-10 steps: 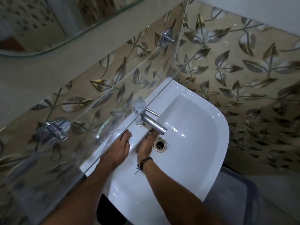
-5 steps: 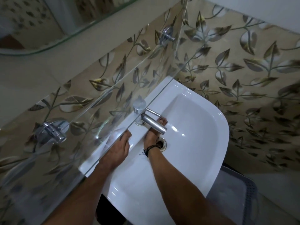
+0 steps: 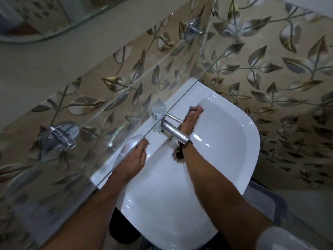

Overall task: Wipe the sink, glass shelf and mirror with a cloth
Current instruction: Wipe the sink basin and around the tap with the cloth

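Cloth sits at back inner edge of the sink, gripped under your right hand (left hand flat on the rear ledge, holding nothing); press firmly, follow the curve in overlapping passes.

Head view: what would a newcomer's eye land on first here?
The white sink fills the centre, with the right hand holding a grey cloth against its back wall, beside the chrome tap. The left hand rests on the rim at the glass shelf edge, with leaf-patterned tiles around.
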`<state>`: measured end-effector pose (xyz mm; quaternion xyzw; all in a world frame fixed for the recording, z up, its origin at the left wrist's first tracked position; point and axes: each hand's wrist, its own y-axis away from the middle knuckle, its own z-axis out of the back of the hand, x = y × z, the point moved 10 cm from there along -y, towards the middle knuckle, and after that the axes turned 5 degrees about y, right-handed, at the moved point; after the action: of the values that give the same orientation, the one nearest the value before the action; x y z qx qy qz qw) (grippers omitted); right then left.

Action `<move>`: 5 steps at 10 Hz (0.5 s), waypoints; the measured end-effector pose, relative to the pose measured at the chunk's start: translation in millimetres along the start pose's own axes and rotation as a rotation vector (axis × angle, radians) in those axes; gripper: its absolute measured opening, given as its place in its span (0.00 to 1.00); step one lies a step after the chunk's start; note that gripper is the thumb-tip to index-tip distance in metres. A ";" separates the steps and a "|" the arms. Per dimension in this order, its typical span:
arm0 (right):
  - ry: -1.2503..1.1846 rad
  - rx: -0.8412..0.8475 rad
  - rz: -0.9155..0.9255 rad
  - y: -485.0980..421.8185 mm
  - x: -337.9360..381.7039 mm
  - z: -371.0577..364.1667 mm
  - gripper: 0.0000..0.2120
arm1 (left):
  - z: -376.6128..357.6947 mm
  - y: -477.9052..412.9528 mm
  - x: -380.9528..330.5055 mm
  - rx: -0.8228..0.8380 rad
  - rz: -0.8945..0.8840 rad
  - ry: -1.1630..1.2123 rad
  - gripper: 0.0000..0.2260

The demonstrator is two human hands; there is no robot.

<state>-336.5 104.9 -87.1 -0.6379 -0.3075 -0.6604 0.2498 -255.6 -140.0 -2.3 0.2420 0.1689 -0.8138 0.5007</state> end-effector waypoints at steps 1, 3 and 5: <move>-0.047 -0.002 -0.104 -7.1 -10.7 -7.2 0.24 | 18.2 -1.9 -18.3 -0.073 -0.152 0.035 0.06; -0.114 0.025 -0.317 87.3 -39.9 -14.4 0.18 | 24.0 1.5 -30.7 -0.148 -0.205 -0.091 0.09; -0.214 -0.038 -0.297 154.2 -34.9 -19.8 0.26 | 26.6 0.1 -38.0 -0.138 -0.190 -0.072 0.10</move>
<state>-236.6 -17.5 -108.3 -0.6567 -0.4106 -0.6240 0.1035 -246.9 -125.9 41.1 0.1605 0.2288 -0.8521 0.4424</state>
